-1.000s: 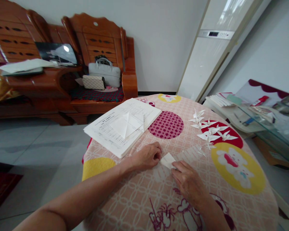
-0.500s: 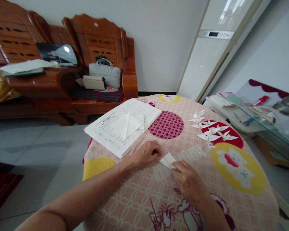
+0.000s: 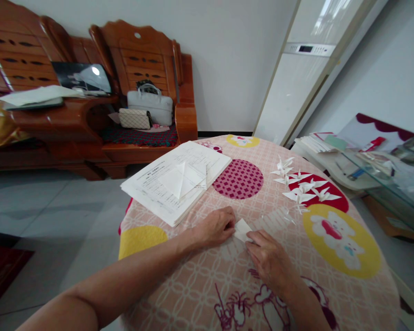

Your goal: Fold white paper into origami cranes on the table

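Note:
A small folded piece of white paper point(image 3: 242, 228) lies on the patterned tablecloth between my hands. My right hand point(image 3: 267, 255) pinches its right corner, thumb and fingers pressed together. At its left corner, my left hand point(image 3: 219, 225) has curled fingers that meet the paper's edge; the fingertips are partly hidden. Several white folded paper cranes point(image 3: 305, 186) stand in a group to the right, beyond my right hand. Past my left hand, a stack of printed sheets point(image 3: 158, 197) carries a creased white paper point(image 3: 182, 179) on top.
The round table point(image 3: 179, 285) has a pink cloth with coloured circles. On its right stands a glass-topped shelf point(image 3: 376, 177) with papers and other items. Behind are a wooden sofa point(image 3: 186, 119) holding bags point(image 3: 150, 108) and a tall white cabinet-like unit point(image 3: 279, 82).
My left hand has moved right and slightly down, from just beside the folded paper onto its left corner. My right hand stays in place on the paper.

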Motion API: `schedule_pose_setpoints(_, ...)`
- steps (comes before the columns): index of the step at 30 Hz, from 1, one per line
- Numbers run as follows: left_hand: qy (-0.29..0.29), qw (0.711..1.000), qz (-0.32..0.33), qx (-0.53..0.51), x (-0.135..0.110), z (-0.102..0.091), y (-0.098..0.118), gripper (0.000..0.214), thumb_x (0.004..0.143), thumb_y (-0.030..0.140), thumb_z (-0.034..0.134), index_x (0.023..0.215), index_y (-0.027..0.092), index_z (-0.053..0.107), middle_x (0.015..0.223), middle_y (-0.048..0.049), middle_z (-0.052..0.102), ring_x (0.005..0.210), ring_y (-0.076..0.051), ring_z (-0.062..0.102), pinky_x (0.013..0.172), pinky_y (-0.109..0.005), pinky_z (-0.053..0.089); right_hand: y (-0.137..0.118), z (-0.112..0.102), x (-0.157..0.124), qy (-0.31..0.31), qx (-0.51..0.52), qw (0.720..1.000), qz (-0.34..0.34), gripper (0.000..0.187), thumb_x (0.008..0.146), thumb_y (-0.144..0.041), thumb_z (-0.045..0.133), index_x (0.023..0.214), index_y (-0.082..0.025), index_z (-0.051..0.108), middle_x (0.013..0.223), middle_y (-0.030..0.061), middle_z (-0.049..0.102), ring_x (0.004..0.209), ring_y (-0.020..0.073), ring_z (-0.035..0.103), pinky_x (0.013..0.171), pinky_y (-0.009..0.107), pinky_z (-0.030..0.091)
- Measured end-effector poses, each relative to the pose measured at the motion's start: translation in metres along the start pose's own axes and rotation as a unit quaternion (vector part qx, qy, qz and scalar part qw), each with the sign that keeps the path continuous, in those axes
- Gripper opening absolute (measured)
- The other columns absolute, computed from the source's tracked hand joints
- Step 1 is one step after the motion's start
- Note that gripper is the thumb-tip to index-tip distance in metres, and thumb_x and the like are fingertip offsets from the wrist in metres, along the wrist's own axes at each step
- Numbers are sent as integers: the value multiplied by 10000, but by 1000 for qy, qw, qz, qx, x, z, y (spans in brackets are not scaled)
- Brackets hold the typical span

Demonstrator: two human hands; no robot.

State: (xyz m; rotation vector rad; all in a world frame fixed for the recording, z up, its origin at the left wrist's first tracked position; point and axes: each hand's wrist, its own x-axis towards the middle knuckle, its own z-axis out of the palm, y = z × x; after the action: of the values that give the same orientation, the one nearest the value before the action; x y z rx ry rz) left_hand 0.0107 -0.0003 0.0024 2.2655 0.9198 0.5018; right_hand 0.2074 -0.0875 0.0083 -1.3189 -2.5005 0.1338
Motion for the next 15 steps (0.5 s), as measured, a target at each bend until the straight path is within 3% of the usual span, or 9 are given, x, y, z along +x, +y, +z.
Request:
schedule_pose_setpoints(11,2,998,14,61,-5,4,3,88,794,112,528,716,143,555,891,-61,580,777,-140,549,704,-235,436,-1,-1,1,-2,5,1000,1,240,858,-31,490,741,-149,664,930,119,641,942,230,555,813,342,498)
schedule_pose_setpoints(15,2,988,118,96,-6,6,5,159,812,70,519,935,150,581,957,-68,580,892,-164,542,777,-248,439,1,0,1,-5,17,1000,-1,233,870,-47,486,753,-144,663,947,118,637,932,232,549,817,353,495)
